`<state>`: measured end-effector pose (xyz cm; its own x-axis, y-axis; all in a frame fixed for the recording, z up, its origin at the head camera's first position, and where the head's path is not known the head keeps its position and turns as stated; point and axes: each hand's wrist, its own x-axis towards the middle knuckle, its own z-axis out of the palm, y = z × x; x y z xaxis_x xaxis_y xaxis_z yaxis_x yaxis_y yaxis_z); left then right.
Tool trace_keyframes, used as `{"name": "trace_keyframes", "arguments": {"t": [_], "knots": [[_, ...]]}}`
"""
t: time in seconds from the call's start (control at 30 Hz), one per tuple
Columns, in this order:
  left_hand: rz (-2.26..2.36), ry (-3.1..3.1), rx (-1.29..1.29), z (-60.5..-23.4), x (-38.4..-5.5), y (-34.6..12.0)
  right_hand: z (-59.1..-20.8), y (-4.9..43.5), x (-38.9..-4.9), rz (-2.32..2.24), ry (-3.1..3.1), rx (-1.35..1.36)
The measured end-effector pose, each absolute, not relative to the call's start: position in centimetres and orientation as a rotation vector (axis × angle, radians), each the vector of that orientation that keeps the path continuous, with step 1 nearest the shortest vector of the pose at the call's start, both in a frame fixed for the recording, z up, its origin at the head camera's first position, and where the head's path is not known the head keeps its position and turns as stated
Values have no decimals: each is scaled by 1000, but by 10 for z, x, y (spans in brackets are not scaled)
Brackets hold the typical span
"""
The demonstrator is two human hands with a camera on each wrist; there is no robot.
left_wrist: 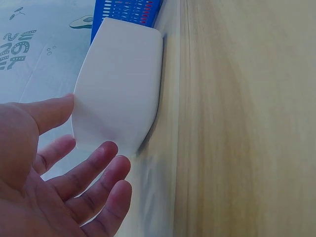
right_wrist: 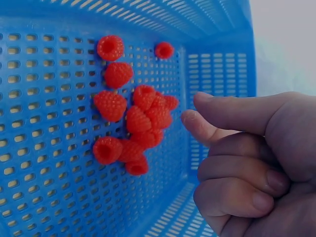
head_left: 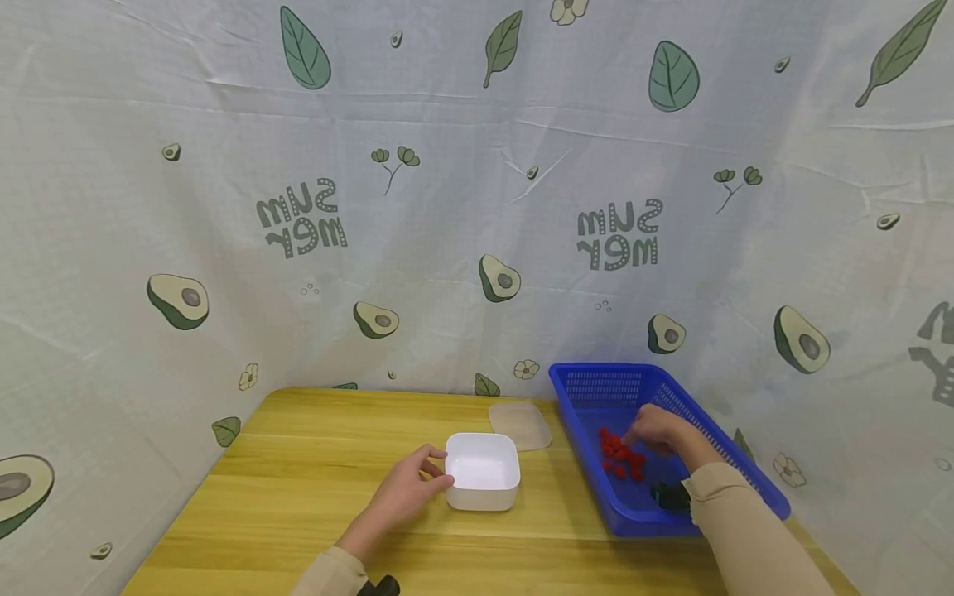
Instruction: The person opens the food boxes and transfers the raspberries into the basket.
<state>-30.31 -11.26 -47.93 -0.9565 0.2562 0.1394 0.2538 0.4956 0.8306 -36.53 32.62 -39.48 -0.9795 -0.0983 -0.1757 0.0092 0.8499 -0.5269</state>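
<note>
The left hand (head_left: 406, 488) is beside a white square box (head_left: 482, 497), its thumb and index fingertip touching the near-left side. Its other fingers are loosely bent in the left wrist view. The box is upright on the table, with nothing seen inside. Over a blue basket (head_left: 596, 505) is the right hand (head_left: 659, 430), thumb and index tips close together with a small gap, nothing visible between them. Its other fingers are curled into the palm (right_wrist: 237, 177). Several red raspberries (right_wrist: 139, 119) lie on the basket floor, most clustered and a few apart, just beyond those fingertips.
Behind the box, a flat translucent lid (head_left: 522, 425) lies on the wooden table (head_left: 320, 463). A dark object (head_left: 671, 495) shows at the right wrist, within the basket's outline. A patterned curtain (head_left: 432, 207) hangs behind the table and along its sides.
</note>
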Motion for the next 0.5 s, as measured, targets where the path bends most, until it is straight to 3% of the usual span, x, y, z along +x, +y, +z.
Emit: {"name": "trace_keyframes", "arguments": {"t": [0.17, 0.5], "knots": [[1506, 2712, 464, -480, -304, -113, -390, 318, -367, -859, 2829, -112], [1477, 2720, 448, -482, -301, -118, -365, 277, -351, -833, 2894, -465]]}}
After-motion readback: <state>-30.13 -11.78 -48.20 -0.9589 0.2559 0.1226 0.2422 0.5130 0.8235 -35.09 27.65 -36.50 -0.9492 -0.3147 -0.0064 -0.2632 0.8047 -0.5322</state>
